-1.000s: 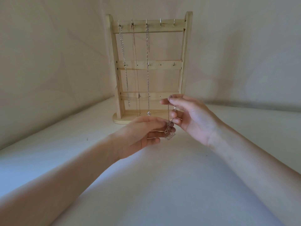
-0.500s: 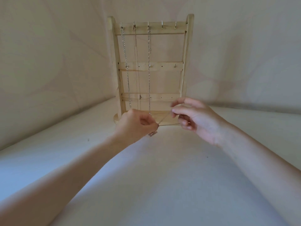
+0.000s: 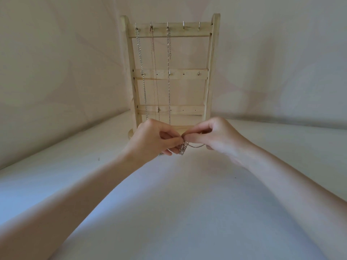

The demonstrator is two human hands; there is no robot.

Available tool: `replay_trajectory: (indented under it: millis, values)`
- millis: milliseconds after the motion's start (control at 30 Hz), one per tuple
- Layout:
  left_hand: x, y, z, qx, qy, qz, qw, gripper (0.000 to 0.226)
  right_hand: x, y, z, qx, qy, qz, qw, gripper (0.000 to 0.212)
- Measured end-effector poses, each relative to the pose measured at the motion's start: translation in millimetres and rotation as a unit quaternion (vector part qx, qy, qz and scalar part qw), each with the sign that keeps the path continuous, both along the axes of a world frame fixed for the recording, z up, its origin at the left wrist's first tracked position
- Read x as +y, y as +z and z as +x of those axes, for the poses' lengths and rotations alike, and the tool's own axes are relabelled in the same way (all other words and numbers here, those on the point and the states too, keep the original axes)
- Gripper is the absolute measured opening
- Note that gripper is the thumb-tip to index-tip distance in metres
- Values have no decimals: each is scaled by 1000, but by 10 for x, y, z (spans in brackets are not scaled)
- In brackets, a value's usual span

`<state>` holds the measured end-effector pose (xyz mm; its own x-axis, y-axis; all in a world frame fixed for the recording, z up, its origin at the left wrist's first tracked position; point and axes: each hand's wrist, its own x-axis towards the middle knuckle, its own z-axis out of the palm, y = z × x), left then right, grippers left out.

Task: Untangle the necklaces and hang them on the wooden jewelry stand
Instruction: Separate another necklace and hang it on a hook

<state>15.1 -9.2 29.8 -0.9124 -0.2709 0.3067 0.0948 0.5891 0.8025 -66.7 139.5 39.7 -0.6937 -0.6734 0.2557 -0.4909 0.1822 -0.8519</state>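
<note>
White tabletop (image 3: 169, 212), meeting a pale wall at the rear. Wooden jewelry stand (image 3: 210, 72) upright at the back of the tabletop, its long axis vertical and its hooked face turned toward the camera; three crossbars run horizontally between the two side posts. Three chain necklaces already hang from the three leftmost hooks of the top crossbar: left chain (image 3: 141, 72), middle chain (image 3: 155, 76) and right chain (image 3: 168, 81), each falling straight down, parallel to the posts. The two rightmost top hooks carry nothing.

Left hand (image 3: 152, 141) and right hand (image 3: 216, 137), in front of the stand's base and above the tabletop, with fingertips meeting at the centre. Both have fingers curled in a pinch on a loose necklace (image 3: 195, 146): a short slack loop of thin chain sags roughly horizontally beneath the right thumb, and a small rectangular pendant (image 3: 182, 150) hangs below the left fingertips, long axis near vertical.

Compared with half a second earlier, the hands have closed together: the chain then ran taut and slanted across a gap between them, whereas it now droops. The pendant sits more to the right.
</note>
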Motion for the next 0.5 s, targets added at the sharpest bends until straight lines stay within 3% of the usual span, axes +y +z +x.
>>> replay_trajectory:
  millis: [133, 267, 400, 500]
  values:
    - [6, -3, 14, -9, -16, 57, 998, 10, 21, 4, 30, -3, 14, 24, 1000, 7]
    - [33, 16, 14, 0, -24, 38, 999, 15, 1, -28, 40, 7, 0, 33, 999, 8]
    - [13, -6, -5, 24, -14, -133, 991, 12, 0, -39, 7, -33, -19, 46, 998, 11]
    - [-3, -91, -42, 71, -2, -292, 954, 6, -33, -59, 4, -2, -23, 91, 996, 10]
